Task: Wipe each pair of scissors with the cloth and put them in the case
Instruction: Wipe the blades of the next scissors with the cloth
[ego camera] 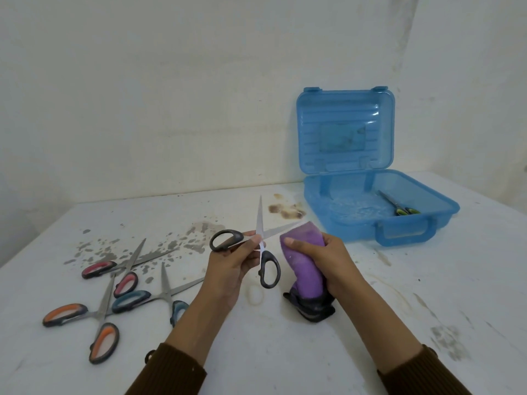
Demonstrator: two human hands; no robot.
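My left hand (232,262) pinches a pair of black-handled scissors (267,267) near the pivot, blades spread apart above the table. My right hand (328,259) grips a purple cloth (303,265), whose top edge touches the tip of one blade; its dark lower end rests on the table. The blue plastic case (382,223) stands open at the back right with a green-handled pair of scissors (399,205) inside. On the left of the table lie a pink-handled pair (114,270), a teal-handled pair (148,297) and an orange-handled pair (94,323), all spread and overlapping.
The white table (256,352) is stained with brown and grey spots in the middle and at the right. A white wall rises just behind the case's upright lid (345,129). The table's left edge runs diagonally at far left.
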